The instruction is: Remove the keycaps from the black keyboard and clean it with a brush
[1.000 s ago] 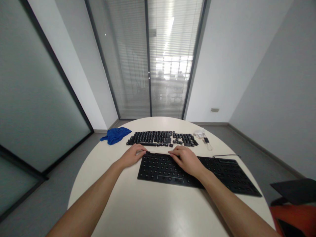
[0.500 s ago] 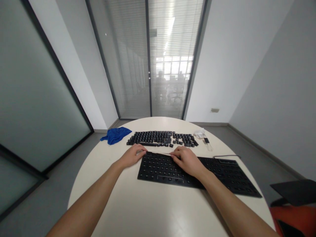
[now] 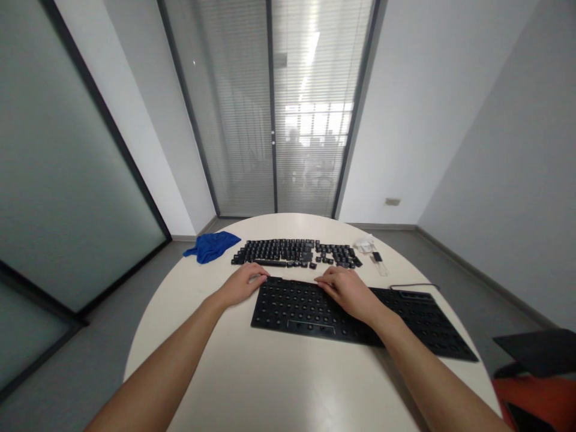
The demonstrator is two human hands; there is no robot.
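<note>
A black keyboard base (image 3: 297, 309) with its keycaps off lies slightly askew across the table in front of me. My left hand (image 3: 242, 284) rests at its upper left corner, thumb and fingers closed on the edge. Over the upper middle of the base is my right hand (image 3: 346, 292), its thumb and fingertips pinched together near the far edge. Whatever the right fingers hold is too small to make out. Beyond the base, loose black keycaps (image 3: 279, 249) sit in rows, with a smaller group of keycaps (image 3: 339, 254) to their right.
A blue cloth (image 3: 212, 246) lies at the back left. At the back right are a crumpled white tissue (image 3: 363, 243) and a small black tool with wire loops (image 3: 378, 259). A cable (image 3: 414, 284) runs behind the base on the white round table (image 3: 252, 378). A chair (image 3: 537, 393) stands at right.
My right hand has shifted slightly to the right along the far edge. A thin line by its fingertips earlier no longer shows clearly. My left hand stays at the corner.
</note>
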